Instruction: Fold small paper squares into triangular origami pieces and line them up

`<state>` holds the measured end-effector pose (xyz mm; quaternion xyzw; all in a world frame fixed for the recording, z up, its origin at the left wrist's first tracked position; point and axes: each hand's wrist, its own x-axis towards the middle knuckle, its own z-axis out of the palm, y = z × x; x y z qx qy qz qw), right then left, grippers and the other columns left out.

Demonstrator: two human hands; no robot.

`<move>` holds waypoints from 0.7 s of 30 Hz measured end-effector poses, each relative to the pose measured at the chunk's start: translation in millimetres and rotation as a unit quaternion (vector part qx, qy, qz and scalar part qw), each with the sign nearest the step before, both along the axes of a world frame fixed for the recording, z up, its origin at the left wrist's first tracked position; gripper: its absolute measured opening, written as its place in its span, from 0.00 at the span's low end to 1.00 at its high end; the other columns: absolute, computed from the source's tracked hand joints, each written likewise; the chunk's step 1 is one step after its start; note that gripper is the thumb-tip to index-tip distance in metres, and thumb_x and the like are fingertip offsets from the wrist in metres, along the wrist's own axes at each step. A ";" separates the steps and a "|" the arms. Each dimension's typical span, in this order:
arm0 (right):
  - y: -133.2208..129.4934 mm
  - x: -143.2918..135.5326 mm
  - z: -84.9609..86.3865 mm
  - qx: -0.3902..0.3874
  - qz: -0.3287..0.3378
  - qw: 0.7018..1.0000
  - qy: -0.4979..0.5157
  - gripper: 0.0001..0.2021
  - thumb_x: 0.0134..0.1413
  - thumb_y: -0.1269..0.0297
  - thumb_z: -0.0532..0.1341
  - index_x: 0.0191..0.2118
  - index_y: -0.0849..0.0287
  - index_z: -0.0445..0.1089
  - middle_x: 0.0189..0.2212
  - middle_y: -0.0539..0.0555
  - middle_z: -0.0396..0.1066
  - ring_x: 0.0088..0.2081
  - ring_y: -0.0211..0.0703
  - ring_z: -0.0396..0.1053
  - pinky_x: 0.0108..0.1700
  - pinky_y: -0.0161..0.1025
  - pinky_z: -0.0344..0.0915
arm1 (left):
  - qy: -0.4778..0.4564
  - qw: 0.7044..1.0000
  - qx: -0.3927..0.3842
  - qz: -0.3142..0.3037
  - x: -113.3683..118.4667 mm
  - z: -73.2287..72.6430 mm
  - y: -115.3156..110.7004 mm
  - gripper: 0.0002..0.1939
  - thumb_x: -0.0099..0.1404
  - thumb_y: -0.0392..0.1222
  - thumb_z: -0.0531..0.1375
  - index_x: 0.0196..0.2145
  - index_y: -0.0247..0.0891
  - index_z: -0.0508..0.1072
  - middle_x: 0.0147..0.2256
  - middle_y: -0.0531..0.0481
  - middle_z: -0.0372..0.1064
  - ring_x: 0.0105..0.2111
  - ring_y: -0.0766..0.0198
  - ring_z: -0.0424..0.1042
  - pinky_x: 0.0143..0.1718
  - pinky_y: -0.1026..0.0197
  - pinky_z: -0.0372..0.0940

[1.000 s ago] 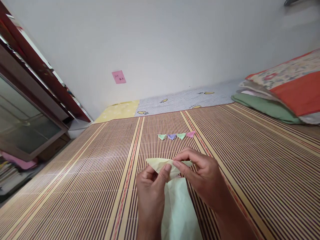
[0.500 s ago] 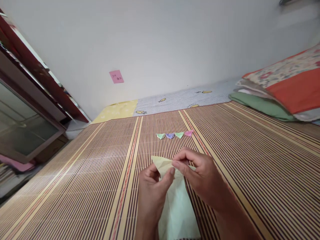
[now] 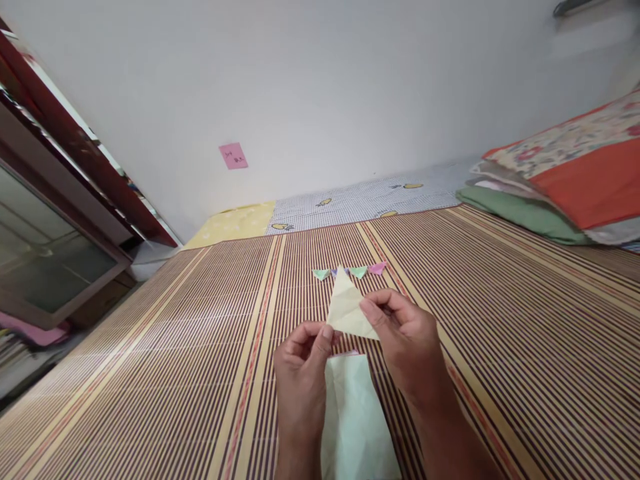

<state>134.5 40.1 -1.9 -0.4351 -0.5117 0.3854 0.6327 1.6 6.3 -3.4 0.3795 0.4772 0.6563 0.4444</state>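
Observation:
Between both hands is a pale yellow folded paper [image 3: 346,308], a triangle with its tip pointing away from me. My left hand [image 3: 304,357] pinches its lower left corner between thumb and fingers. At its right edge, my right hand [image 3: 397,327] pinches the paper the same way. Below it on the mat lies a pale green paper sheet [image 3: 357,413], partly behind my left hand. Beyond the triangle is a row of small folded papers: a green one [image 3: 321,274], a purple one mostly hidden by the triangle's tip, another green one [image 3: 358,272] and a pink one [image 3: 377,268].
A striped bamboo mat [image 3: 190,347] spreads under everything. Folded bedding [image 3: 585,180] is piled at the right. Patterned cloth [image 3: 345,199] runs along the wall, where a pink note [image 3: 233,156] is stuck. A glass-fronted cabinet [image 3: 45,247] stands at the left.
The yellow paper has turned from lying sideways to a triangle with its tip upward. My hands have moved apart to its two sides, uncovering the top edge of the green sheet.

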 end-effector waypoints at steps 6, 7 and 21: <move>-4.4 -12.3 0.8 -0.002 0.016 1.000 -0.003 0.10 0.61 0.58 0.63 0.32 0.58 0.72 0.24 0.49 0.70 0.25 0.40 0.67 0.27 0.35 0.64 | -0.022 0.999 0.000 0.026 3.2 -2.9 1.7 0.13 0.53 0.43 0.74 0.36 0.37 0.81 0.29 0.51 0.76 0.25 0.69 0.69 0.28 0.68 0.66; -5.4 -14.6 1.1 -0.005 0.022 1.000 0.003 0.10 0.61 0.58 0.63 0.31 0.58 0.72 0.23 0.48 0.69 0.25 0.39 0.66 0.27 0.34 0.63 | -0.016 1.000 -0.001 0.024 4.6 -3.8 1.8 0.11 0.54 0.43 0.74 0.33 0.36 0.80 0.25 0.53 0.74 0.23 0.70 0.67 0.26 0.69 0.65; -0.1 -5.2 2.3 -0.082 0.202 0.974 0.068 0.11 0.51 0.60 0.72 0.38 0.59 0.77 0.31 0.53 0.78 0.32 0.43 0.74 0.36 0.39 0.72 | -0.025 0.999 0.004 0.026 -0.6 -5.9 -0.4 0.15 0.57 0.49 0.72 0.27 0.36 0.76 0.20 0.56 0.66 0.21 0.70 0.64 0.24 0.69 0.62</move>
